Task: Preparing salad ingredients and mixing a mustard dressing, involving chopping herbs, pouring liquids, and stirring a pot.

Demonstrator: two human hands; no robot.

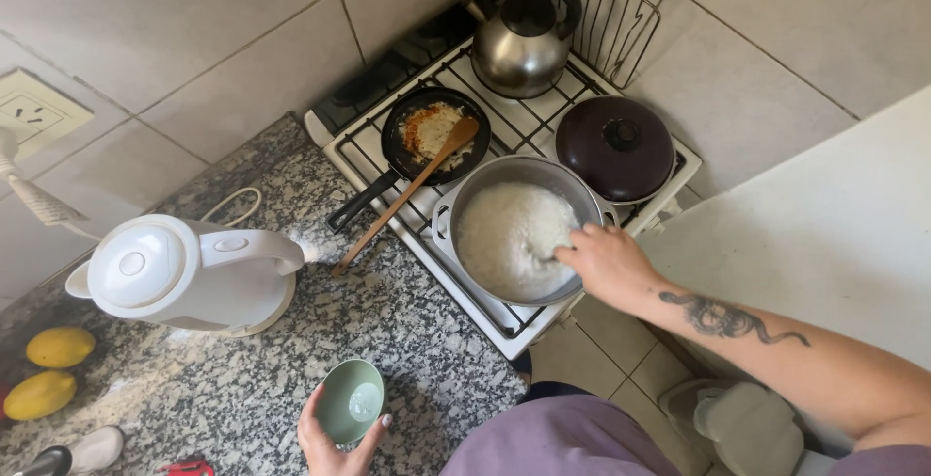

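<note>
From where I stand, the person leans over the stove with the right hand (609,261) reaching into the big metal pot (464,206) of white rice (504,229). The fingers are closed together down at the rice, as if around a spoon or scoop, but the utensil itself is hidden, so I cannot tell what they grip. The left hand (335,437) is clamped on a small pale green bowl (351,400), cupped from below and held low over the edge of the speckled granite table (242,379), near the pot and mouth up.

A wooden spoon (412,190) rests with its head in the black frying pan (434,134), its handle sticking out over the table. Behind stand a steel kettle (522,40) and a dark lidded pot (614,146). A white electric kettle (184,270) sits on the table, with two yellow fruits (48,369) beyond it.
</note>
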